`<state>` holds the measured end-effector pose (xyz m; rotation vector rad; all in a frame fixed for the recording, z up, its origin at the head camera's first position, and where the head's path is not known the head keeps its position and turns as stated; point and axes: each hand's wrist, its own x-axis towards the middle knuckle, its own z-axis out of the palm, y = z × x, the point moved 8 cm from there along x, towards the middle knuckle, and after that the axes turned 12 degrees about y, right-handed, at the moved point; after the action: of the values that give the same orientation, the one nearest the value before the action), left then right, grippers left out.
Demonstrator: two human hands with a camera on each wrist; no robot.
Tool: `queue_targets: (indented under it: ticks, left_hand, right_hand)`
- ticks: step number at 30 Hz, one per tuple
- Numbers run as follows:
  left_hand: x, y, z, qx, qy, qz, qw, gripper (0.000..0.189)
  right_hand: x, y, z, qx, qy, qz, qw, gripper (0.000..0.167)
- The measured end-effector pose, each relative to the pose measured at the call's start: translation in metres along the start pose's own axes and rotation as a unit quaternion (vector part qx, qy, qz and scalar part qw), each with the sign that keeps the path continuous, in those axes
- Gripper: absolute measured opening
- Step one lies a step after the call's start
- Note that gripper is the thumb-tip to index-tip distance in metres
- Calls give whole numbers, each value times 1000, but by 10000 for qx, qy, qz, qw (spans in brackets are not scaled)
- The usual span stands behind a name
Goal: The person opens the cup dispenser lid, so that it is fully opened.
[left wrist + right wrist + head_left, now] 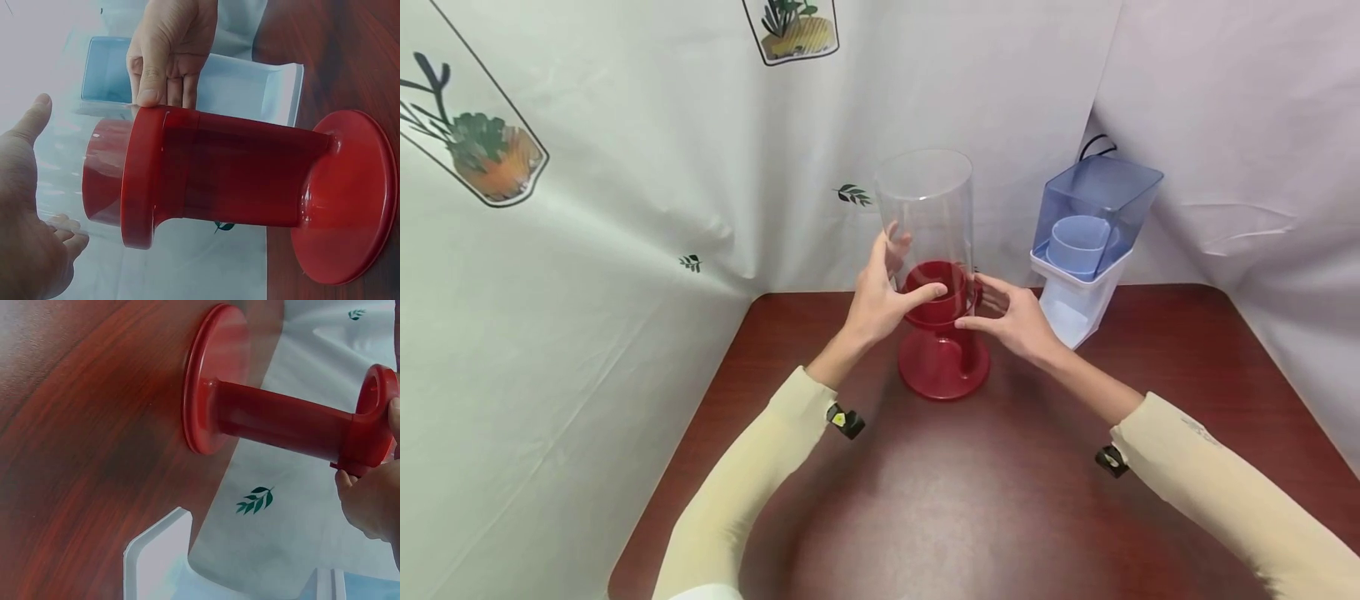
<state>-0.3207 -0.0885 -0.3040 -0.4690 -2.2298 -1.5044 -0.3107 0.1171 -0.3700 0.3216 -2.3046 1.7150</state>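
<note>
Centrally, red stand's top (105, 172) inside clear cylinder (936, 212), hands (880, 298) (1017, 321) around both

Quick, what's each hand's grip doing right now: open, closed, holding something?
Left grip: closed around the clear cylinder, thumb in front, fingers behind.
Right grip: closed on the red stand, holding it at its upper rim.

Head view: I look forward and down at the glossy red disc-based plastic stand (936, 367). Wrist views: nearer, turned sideways, from its front left and front right; both share its column (250, 172).
</note>
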Motion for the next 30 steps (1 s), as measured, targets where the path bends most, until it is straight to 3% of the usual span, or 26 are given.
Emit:
queue_targets:
  ticks: [11, 21, 30]
  left_hand:
    - [-10, 6, 1, -273, -220, 76, 9994, 105]
    - [-16, 11, 3, -404, -426, 326, 9977, 106]
    - [-22, 16, 4, -567, -685, 310, 9956, 106]
  right_hand:
    - [-12, -1, -10, 266, -42, -67, 9996, 75]
    - [-23, -2, -18, 289, -29, -32, 9996, 67]
    - [-33, -3, -24, 495, 16, 119, 9987, 61]
